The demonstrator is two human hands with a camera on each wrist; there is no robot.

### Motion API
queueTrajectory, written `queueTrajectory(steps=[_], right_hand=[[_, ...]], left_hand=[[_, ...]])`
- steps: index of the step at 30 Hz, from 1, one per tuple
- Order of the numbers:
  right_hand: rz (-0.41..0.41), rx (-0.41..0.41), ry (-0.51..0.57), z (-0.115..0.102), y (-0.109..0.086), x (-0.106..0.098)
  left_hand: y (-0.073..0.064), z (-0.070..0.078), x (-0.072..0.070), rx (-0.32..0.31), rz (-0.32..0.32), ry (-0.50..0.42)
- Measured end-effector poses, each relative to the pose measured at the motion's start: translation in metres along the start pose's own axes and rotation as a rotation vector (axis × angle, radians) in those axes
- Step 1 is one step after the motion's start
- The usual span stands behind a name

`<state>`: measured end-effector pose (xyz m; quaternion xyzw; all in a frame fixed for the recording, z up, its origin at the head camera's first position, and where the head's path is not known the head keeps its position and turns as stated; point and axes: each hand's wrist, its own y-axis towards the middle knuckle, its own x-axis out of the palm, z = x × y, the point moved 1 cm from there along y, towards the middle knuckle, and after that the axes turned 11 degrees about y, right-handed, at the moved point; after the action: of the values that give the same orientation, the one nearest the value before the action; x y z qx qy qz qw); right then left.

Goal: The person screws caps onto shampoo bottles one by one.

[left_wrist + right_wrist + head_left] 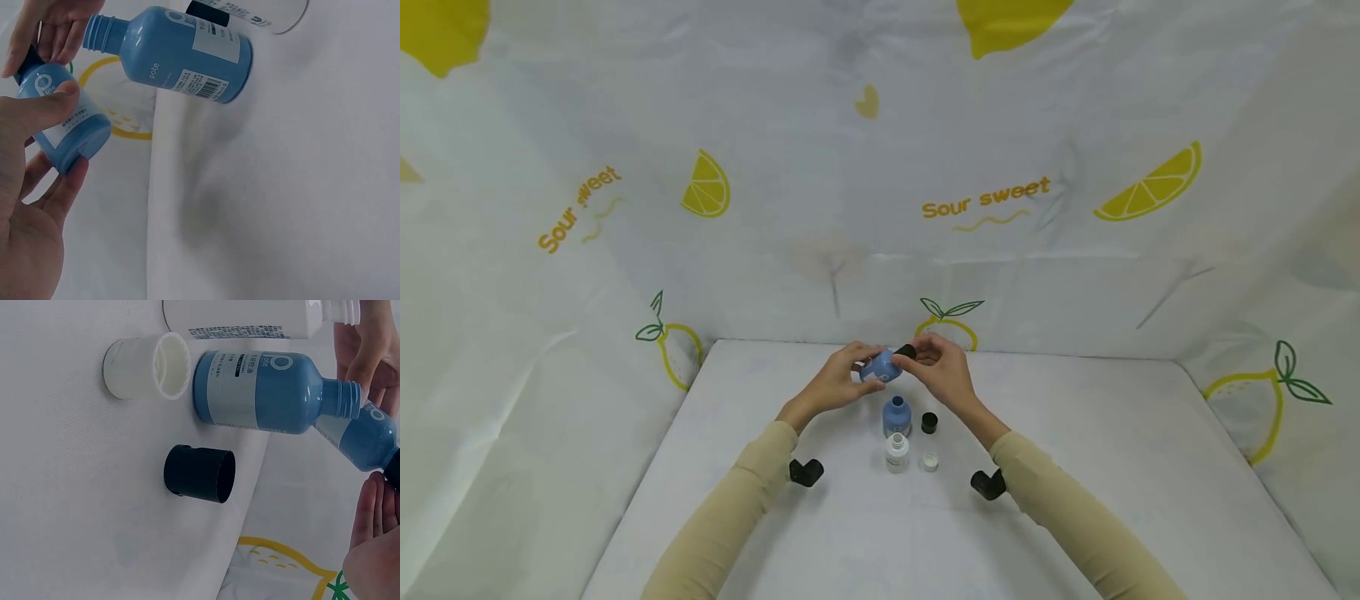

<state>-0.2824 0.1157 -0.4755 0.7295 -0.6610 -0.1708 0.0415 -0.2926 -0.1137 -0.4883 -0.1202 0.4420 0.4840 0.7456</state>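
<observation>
My left hand (831, 382) grips a small blue bottle (880, 367) above the far part of the table, its neck tilted up to the right. The thumb lies across the label of this bottle (94, 134), and fingers support it near its base. At the neck, my right hand (951, 375) pinches the black cap (907, 351); whether it is screwed tight cannot be told. Below the hands stands an uncapped blue bottle (896, 419), with a loose black cap (199, 474) to its right. Nearer stands an uncapped white bottle (897, 456), a white cap (145, 367) beside it.
The white table (1075, 467) meets a white backdrop (820, 192) printed with lemons along its far edge and sides. Black fittings (807, 472) show by both forearms, beside the beige sleeves (737, 500).
</observation>
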Motion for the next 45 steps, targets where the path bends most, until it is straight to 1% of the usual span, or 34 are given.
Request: queueTrajectory(steps=[5,10,15,20,24,28,31,33,35,38,45], right_hand=[[0.026,-0.010,-0.016,-0.004,-0.001,0.002],[0.029,0.001,-0.016,-0.004,-0.001,0.002],[0.010,0.023,-0.023,-0.004,-0.002,0.002],[-0.025,0.040,-0.016,-0.002,-0.002,0.000],[-0.089,0.059,0.068,-0.002,-0.001,-0.007],[-0.200,0.068,0.196,-0.003,0.001,-0.015],[-0.284,0.035,0.240,-0.003,0.003,-0.019],[-0.325,0.000,0.241,-0.004,0.005,-0.020],[-0.348,-0.033,0.230,-0.004,0.006,-0.019],[-0.347,-0.058,0.212,-0.005,0.006,-0.018],[-0.289,-0.073,0.168,-0.004,0.005,-0.015]], left_hand=[[0.000,0.000,0.001,-0.014,-0.002,0.004],[0.000,0.001,0.002,-0.011,-0.001,-0.003],[-0.001,0.001,0.003,-0.014,-0.008,-0.018],[-0.002,0.002,0.003,-0.023,-0.012,-0.022],[-0.002,0.002,0.001,-0.021,-0.007,-0.025],[-0.002,0.002,0.000,-0.018,-0.006,-0.025],[-0.002,0.002,0.001,-0.016,-0.010,-0.016],[-0.002,0.002,0.001,-0.016,-0.012,-0.011],[-0.002,0.002,0.002,-0.016,-0.014,-0.013],[-0.001,0.001,0.002,-0.014,-0.017,-0.016],[0.000,0.002,0.002,-0.032,-0.022,-0.007]])
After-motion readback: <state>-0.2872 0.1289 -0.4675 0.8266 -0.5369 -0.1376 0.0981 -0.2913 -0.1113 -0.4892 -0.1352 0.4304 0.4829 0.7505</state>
